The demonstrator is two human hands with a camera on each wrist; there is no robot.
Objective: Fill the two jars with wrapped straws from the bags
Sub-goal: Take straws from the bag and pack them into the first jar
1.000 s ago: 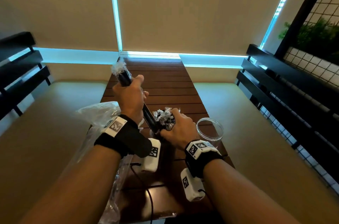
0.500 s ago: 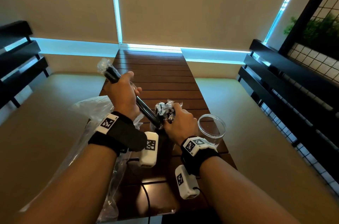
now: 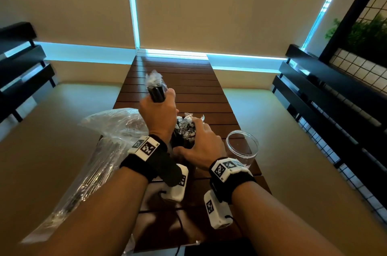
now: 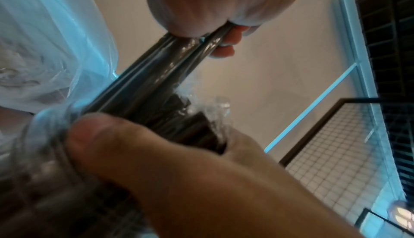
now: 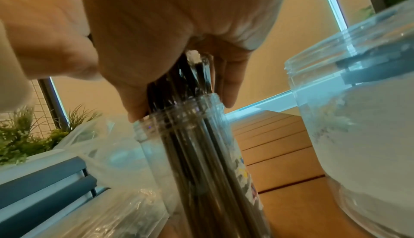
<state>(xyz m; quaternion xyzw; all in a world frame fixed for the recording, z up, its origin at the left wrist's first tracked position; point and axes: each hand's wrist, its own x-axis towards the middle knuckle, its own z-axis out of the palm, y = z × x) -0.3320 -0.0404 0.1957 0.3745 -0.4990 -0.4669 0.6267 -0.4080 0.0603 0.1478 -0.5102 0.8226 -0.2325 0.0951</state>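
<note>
My left hand (image 3: 159,113) grips a bundle of black wrapped straws (image 3: 156,88) near its upper end; the lower end runs down behind the hand toward the jar. A clear jar (image 5: 190,153) stands upright, packed with black straws (image 5: 197,171) whose crinkled wrapper tips (image 3: 187,128) stick out. My right hand (image 3: 199,142) curls round these straws just above the jar mouth. In the left wrist view the held bundle (image 4: 165,64) slants down to the right hand (image 4: 156,162). A second clear jar (image 3: 241,149) stands empty to the right.
A large clear plastic bag (image 3: 104,151) holding more straws lies along the left edge of the slatted wooden table (image 3: 188,79). Padded benches flank the table on both sides. A black railing (image 3: 335,98) and a wire grid with plants stand at the right.
My left hand has swung the bundle from a leftward lean to nearly upright, closer to the jar. My right hand has stayed on the straws in the jar.
</note>
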